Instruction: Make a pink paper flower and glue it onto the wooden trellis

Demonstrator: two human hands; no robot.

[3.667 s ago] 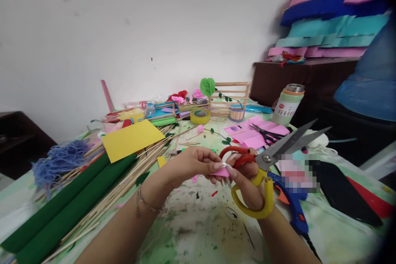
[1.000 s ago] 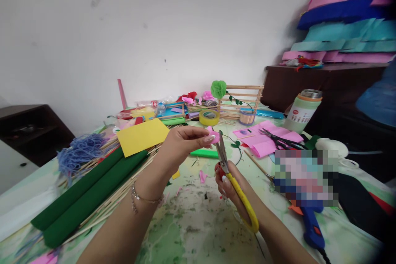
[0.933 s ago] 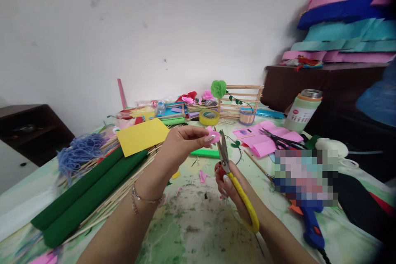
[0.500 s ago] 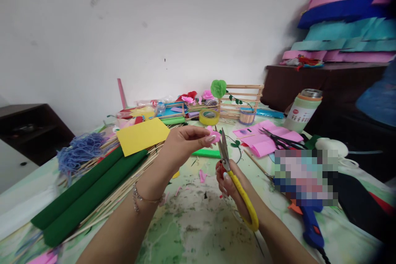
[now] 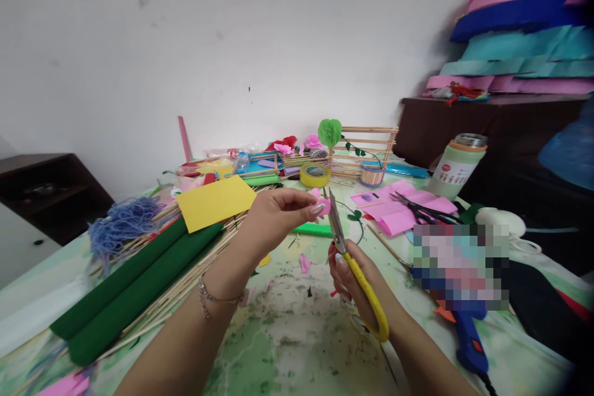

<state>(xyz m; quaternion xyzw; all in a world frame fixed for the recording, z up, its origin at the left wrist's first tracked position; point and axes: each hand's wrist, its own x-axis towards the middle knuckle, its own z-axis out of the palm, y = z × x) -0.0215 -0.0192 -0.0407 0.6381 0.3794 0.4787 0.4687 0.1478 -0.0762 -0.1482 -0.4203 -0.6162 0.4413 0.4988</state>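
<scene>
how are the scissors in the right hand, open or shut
Slightly open: the scissors show a narrow gap between their blade tips.

A messy heap of blue yarn sits near two long, dark green rolls. A flat yellow paper sheet lies at their far end. Pink, blue and teal sheets are piled on a dark brown cabinet.

Vs 3.7 s ago: right hand off the pink paper; scissors swung from pointing right to pointing away, blades now beside paper. Left hand pinches it alone, farther out. Blade gap maybe narrower than 0.5 s ago, hard to see.
</scene>
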